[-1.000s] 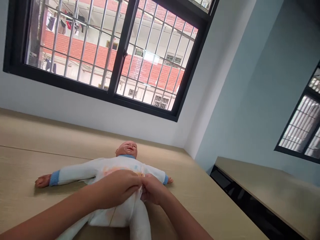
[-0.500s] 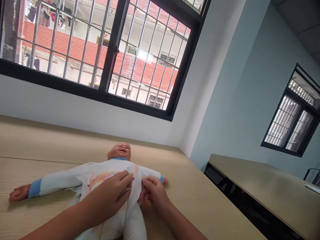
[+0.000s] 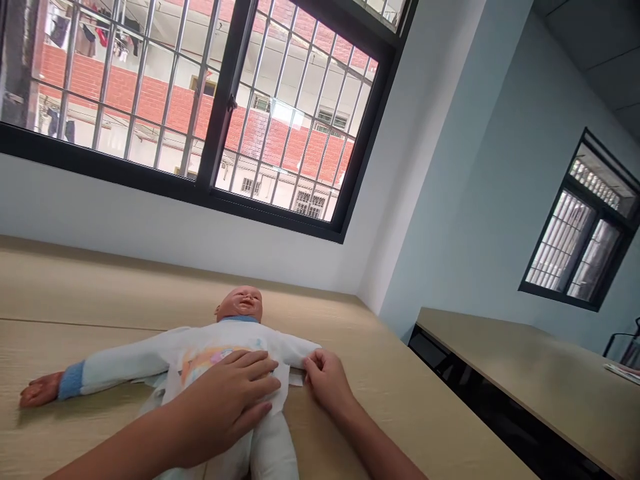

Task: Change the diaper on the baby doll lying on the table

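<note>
A baby doll [image 3: 240, 305] lies on its back on the table, in a white long-sleeved garment with blue collar and cuffs. A coloured print [image 3: 205, 360] shows on the cloth over its chest. My left hand [image 3: 230, 400] rests flat on the doll's belly, fingers stretched out, covering part of the print. At the doll's arm on the right, my right hand [image 3: 327, 380] is closed in a pinch on the end of the white sleeve [image 3: 295, 347], hiding the cuff and doll's hand there. A small white flap [image 3: 296, 379] sticks out below that sleeve.
The light wood table [image 3: 400, 400] runs back to the wall under a barred window [image 3: 285, 113]. Across a dark gap on the right stands another table [image 3: 525, 360], with papers [image 3: 623, 372] at its far edge. A second window [image 3: 575, 233] is on the right wall.
My left hand has gone from a pinch at the shirt front to lying flat on the belly. My right hand has moved up and right, from the shirt's side to the sleeve end.
</note>
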A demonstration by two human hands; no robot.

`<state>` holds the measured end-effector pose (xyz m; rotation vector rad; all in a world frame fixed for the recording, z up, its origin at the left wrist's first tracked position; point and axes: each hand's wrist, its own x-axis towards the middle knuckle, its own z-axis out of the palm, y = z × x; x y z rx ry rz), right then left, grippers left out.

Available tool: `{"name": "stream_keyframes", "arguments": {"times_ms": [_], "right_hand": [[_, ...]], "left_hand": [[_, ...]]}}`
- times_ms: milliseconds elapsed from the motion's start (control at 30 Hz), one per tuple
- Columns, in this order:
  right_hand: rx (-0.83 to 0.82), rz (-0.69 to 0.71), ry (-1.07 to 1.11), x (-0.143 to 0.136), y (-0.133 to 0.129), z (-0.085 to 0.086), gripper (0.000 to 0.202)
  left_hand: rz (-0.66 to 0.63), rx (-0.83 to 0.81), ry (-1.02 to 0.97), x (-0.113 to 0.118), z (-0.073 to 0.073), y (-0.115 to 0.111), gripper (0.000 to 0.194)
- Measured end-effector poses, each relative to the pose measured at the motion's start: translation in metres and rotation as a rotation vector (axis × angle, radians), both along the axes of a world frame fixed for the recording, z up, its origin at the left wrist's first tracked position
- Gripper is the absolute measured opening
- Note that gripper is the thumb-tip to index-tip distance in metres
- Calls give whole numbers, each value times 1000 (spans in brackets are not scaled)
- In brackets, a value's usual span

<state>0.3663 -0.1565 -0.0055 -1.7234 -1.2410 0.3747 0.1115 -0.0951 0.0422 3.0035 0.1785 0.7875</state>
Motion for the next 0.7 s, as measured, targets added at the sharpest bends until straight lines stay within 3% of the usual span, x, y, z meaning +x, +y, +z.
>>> {"name": "stream_keyframes", "arguments": {"times_ms": [67,167,333,533,700], "right_hand": [[-19,-29,-172,11,-4,3,20],[-33,40,-318,16,-7,4,15],[-38,148,-426,-3,-4,-3,20],[-118,-11,-483,-20,11,-17,14],[-143,-7,-477,-21,11,-17,6]], "left_hand": [[-4,18,5,0,1,-1,18],[-1,26,17,0,-1,0,18],[38,0,56,1,-6,3,21],[-7,2,-3,1,-4,2,22],[8,0,28,0,-2,1,22]]}}
